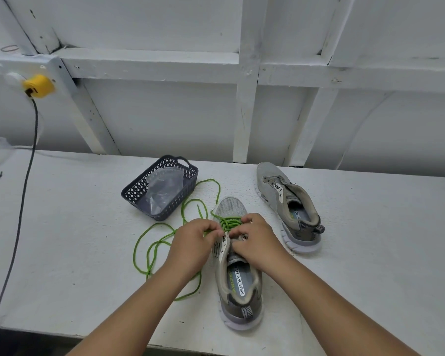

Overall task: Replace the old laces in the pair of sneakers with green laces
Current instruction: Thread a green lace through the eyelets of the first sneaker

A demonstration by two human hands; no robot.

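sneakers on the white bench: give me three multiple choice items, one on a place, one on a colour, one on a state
1. Where is the dark perforated plastic basket relative to the near grey mesh sneaker?
A. far-left of it
B. right of it
C. inside it

2. What colour is the long cord lace being threaded?
A. red
B. green
C. black

3. What state is the far grey sneaker in?
A. fully laced
B. upside down
C. no lace in it

Answers:
1 A, it sits beyond the sneaker's toe, to the left.
2 B, bright green loops trail on the white bench.
3 C, its eyelets are bare.
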